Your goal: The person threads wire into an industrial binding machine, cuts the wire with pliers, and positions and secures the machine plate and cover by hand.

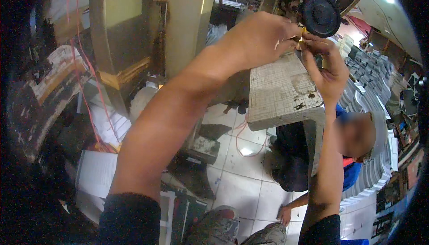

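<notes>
Both my arms reach up and forward to a machine head at the upper right, where my fingertips meet just below a round black wheel [320,15]. My left hand [268,35] has its fingers closed in a pinch around a small yellow piece [301,42]. From the other side, my right hand [328,64] pinches the same spot with thumb and forefinger, palm turned partly up. What kind of thing the yellow piece is cannot be made out, as the fingers cover most of it. Under my hands lies a worn pale machine table [283,88] with grid lines and dark stains.
A person in blue [353,173] crouches low beyond my right forearm, one hand [285,214] near the tiled floor [241,182]. Stacked grey-white printed sheets [375,79] fill the right side. Red cords [91,66] hang at the left beside a machine column [120,26].
</notes>
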Available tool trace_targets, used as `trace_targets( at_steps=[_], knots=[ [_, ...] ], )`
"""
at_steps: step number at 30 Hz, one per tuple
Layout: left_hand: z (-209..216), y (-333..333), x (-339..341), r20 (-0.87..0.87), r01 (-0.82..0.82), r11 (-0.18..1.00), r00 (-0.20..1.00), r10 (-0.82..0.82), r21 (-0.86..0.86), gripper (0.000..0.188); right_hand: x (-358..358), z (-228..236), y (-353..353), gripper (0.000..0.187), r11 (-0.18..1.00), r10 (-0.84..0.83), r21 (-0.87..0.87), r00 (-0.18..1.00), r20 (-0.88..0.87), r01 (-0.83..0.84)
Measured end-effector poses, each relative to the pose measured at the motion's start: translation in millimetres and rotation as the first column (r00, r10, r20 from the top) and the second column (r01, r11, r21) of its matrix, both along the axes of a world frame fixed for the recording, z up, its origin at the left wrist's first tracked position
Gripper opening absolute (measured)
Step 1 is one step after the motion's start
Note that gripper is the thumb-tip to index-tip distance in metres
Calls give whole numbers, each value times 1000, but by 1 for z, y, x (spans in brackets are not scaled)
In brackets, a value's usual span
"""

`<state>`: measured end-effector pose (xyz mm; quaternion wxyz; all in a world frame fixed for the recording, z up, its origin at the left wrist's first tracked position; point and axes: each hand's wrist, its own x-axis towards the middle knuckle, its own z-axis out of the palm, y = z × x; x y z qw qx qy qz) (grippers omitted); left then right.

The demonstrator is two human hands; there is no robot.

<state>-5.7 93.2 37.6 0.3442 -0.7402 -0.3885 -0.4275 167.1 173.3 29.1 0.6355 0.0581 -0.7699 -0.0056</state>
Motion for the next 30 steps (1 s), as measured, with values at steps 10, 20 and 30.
trace_targets(
  at_steps=[10,20,30],
  knots=[
    [0,17,2,393,370,907,879,-272,-200,22,0,1,1,14,989,-129,59,989,-77,134],
    [0,24,3,538,584,759,754,-376,-288,23,-7,-3,5,10,976,7,-216,992,-122,-34],
    [-2,16,7,613,593,739,724,-317,-319,22,22,28,-16,21,992,-32,-108,963,266,63]
  ],
)
